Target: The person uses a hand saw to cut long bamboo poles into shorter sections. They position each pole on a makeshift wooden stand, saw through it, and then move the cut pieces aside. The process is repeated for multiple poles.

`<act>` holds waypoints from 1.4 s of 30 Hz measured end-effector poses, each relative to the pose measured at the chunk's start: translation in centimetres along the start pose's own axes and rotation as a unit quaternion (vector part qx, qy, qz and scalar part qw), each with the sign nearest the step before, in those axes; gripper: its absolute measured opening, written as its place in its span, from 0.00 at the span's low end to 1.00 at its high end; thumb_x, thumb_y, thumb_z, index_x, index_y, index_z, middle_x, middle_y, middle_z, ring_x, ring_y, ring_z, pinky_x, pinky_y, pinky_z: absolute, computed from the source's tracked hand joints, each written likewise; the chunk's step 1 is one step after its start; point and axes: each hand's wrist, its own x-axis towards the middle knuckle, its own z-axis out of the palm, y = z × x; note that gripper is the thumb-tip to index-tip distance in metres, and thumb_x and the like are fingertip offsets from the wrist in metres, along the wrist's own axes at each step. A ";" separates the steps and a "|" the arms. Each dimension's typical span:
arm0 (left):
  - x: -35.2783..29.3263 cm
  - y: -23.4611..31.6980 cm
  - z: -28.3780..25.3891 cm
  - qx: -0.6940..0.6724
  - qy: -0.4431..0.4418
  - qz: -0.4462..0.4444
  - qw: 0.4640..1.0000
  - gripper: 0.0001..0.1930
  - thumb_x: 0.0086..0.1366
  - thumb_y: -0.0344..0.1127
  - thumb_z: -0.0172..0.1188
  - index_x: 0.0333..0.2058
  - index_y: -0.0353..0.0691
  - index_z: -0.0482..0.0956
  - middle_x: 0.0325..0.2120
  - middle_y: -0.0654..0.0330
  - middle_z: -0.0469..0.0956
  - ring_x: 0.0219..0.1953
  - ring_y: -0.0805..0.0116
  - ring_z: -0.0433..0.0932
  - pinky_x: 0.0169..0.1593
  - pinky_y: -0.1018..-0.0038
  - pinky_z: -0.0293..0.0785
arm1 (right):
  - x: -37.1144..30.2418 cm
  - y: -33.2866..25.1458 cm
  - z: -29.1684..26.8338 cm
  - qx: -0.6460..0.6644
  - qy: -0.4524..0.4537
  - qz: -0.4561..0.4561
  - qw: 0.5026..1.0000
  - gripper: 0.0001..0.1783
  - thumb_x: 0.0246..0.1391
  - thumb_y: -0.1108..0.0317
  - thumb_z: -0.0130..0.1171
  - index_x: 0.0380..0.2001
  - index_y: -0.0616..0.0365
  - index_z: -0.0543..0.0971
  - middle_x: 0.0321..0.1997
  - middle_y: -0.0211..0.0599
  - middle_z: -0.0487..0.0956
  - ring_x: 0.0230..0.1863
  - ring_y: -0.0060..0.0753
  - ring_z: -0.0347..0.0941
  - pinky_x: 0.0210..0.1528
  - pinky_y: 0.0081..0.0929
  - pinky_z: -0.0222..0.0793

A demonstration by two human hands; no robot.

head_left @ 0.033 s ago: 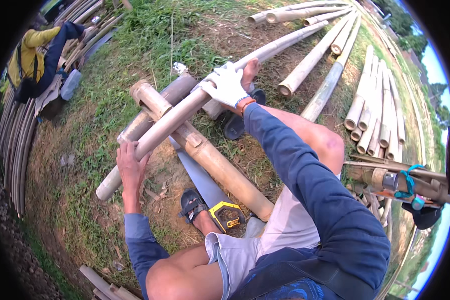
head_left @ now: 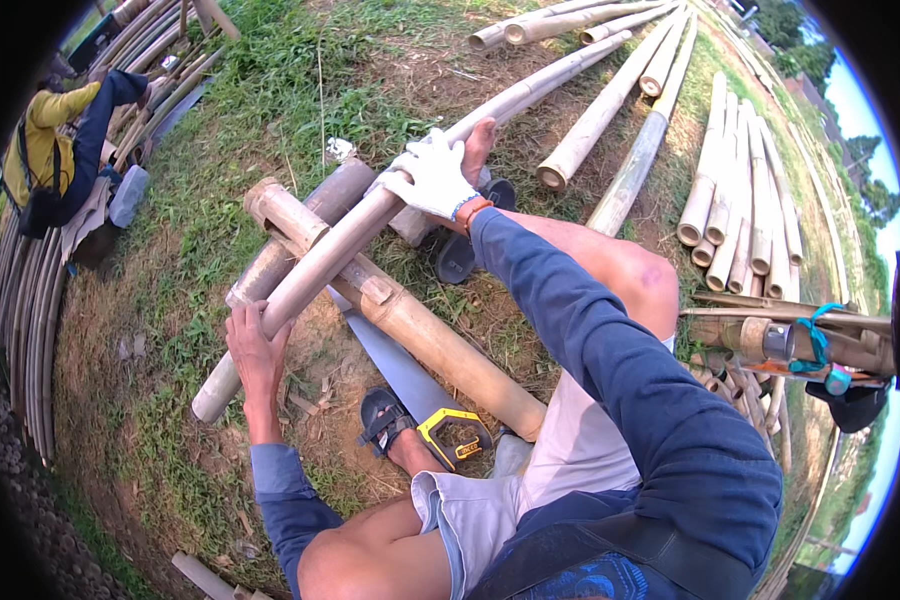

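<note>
A long bamboo pole (head_left: 315, 265) slants across in front of me, from near left to far right. My bare left hand (head_left: 257, 345) is closed round it close to its near cut end. Farther up, my right hand (head_left: 432, 178), in a white glove, grips the same pole from above. Under the pole lies a thicker bamboo piece (head_left: 445, 345) with a cut-out near its far end, crossing another thick bamboo log (head_left: 340, 192). A handsaw (head_left: 395, 370) with a grey blade and a yellow-and-black handle lies beside my sandalled foot.
Several bamboo poles (head_left: 610, 135) are spread at the far right, with a bundle of shorter ones (head_left: 740, 200) nearer. A person in a yellow top (head_left: 55, 125) sits at the far left by stacked poles (head_left: 30, 330) and a plastic jug (head_left: 130, 193). A teal-tied bamboo stand (head_left: 815, 340) is at right.
The view has shifted slightly, so the far surroundings appear a little farther left. Both hands keep their hold on the bamboo pole.
</note>
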 end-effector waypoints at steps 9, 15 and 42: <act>1.6 2.8 -0.1 0.008 0.015 -0.004 1.000 0.29 0.58 0.40 0.83 0.56 0.42 0.81 0.53 0.55 0.77 0.58 0.49 0.74 0.62 0.53 0.71 | -0.5 2.1 -1.6 0.040 0.028 0.053 0.997 0.28 0.63 0.32 0.61 0.44 0.43 0.91 0.50 0.38 0.86 0.65 0.67 0.70 0.71 0.79 0.54; 1.4 3.7 -1.1 0.007 0.021 0.012 1.000 0.29 0.58 0.39 0.83 0.55 0.41 0.81 0.52 0.54 0.78 0.57 0.48 0.75 0.61 0.53 0.71 | -0.3 2.5 -1.5 0.039 0.014 0.039 0.998 0.24 0.60 0.38 0.67 0.42 0.47 0.90 0.54 0.40 0.85 0.68 0.68 0.66 0.63 0.76 0.59; 1.2 2.1 1.0 0.015 0.005 -0.009 1.000 0.28 0.59 0.43 0.82 0.53 0.41 0.81 0.51 0.55 0.78 0.56 0.50 0.75 0.58 0.54 0.70 | 0.1 3.1 0.2 0.016 -0.056 0.057 0.997 0.33 0.63 0.26 0.59 0.48 0.40 0.91 0.58 0.33 0.85 0.74 0.61 0.64 0.70 0.91 0.48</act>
